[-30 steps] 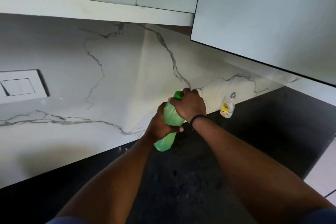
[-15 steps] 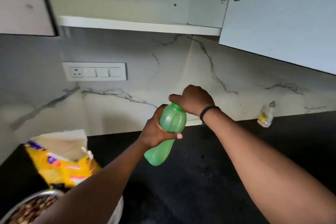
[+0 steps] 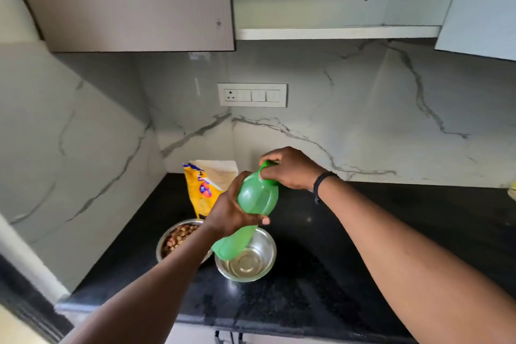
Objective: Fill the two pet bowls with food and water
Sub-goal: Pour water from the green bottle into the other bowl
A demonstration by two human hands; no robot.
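A green plastic bottle (image 3: pixel 255 198) is held tilted above the black counter (image 3: pixel 335 274). My left hand (image 3: pixel 231 211) grips its body from the left. My right hand (image 3: pixel 290 167) closes over its cap at the top. Below the bottle stand two steel bowls side by side. The left bowl (image 3: pixel 164 241) holds brown kibble and my left forearm covers part of it. The right bowl (image 3: pixel 251 262) shows a shiny inside, and I cannot tell whether it holds water. A yellow food bag (image 3: pixel 202 193) stands behind the bowls, in the corner.
Marble-patterned walls meet in a corner behind the bag, with a switch plate (image 3: pixel 252 95) on the back wall. An open cabinet shelf (image 3: pixel 335 33) and a closed cabinet door (image 3: pixel 125 0) hang overhead. The counter's front edge runs below the bowls.
The view has swung left, bringing the bag and both bowls into sight. Both hands keep their hold on the bottle, which now hangs over the right bowl.
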